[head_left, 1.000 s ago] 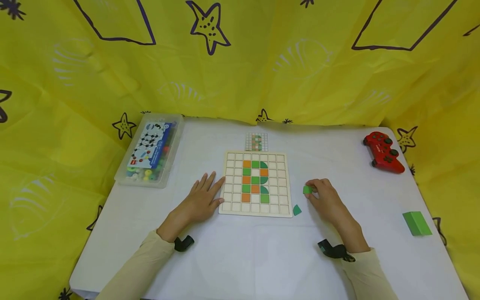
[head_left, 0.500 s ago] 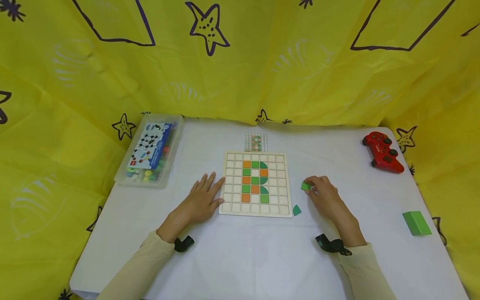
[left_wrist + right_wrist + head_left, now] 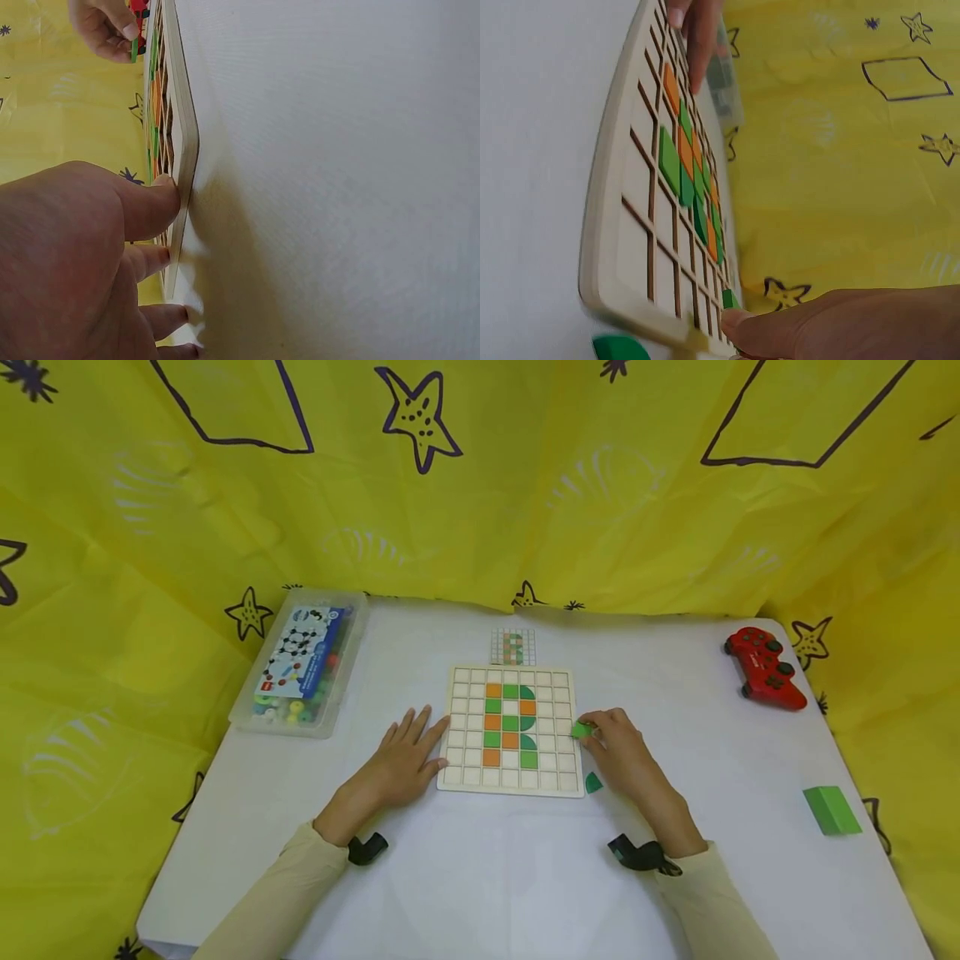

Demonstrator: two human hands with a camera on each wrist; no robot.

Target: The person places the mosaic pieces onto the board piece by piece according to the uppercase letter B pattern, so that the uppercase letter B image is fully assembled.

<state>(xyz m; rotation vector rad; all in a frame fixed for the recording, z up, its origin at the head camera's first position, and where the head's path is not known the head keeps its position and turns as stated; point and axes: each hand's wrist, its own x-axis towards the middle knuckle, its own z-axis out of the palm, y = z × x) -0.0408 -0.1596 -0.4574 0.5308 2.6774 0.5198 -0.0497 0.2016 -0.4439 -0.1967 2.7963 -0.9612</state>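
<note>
A square wooden grid board (image 3: pixel 555 781) lies on the white table, holding orange, light green and dark green tiles in an R-like pattern. My left hand (image 3: pixel 405 760) rests beside it with fingers spread, thumb and index finger at the board's left edge; the thumb touches that edge in the left wrist view. My right hand (image 3: pixel 624 752) pinches a light green square tile (image 3: pixel 581 729) between thumb and fingers, right over the board's right edge. A dark green quarter-round tile (image 3: pixel 593 782) lies on the table by the board's lower right corner, also seen in the right wrist view.
Behind the board lies a small pattern card (image 3: pixel 513 647). A clear plastic box (image 3: pixel 322 714) of colourful parts stands at the left. To the right are a red game controller (image 3: pixel 767 668) and a green block (image 3: pixel 832 811). A yellow curtain (image 3: pixel 495 527) surrounds the table.
My right hand has moved left with the light green tile, from beside the board to its right edge. The left hand has stayed in place.
</note>
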